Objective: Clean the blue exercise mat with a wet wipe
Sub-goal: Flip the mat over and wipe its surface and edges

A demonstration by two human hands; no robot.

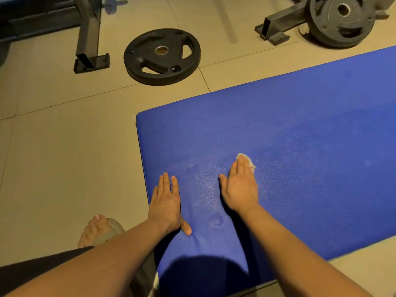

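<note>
The blue exercise mat [300, 133] lies on the tiled floor, reaching from the lower middle to the right edge. My right hand [241, 185] lies flat on the mat with straight fingers and presses a small white wet wipe [248, 160], which shows only beyond the fingertips. My left hand [166, 202] rests flat on the mat near its left edge, fingers straight, thumb spread toward me. A paler, speckled patch of mat surface spreads between and beyond the two hands.
A black weight plate [162, 56] lies flat on the floor beyond the mat's left corner. Metal frame legs [90, 39] stand at the far left and far right [278, 24], with another plate [342, 20] leaning there. My sandalled foot [98, 230] is left of the mat.
</note>
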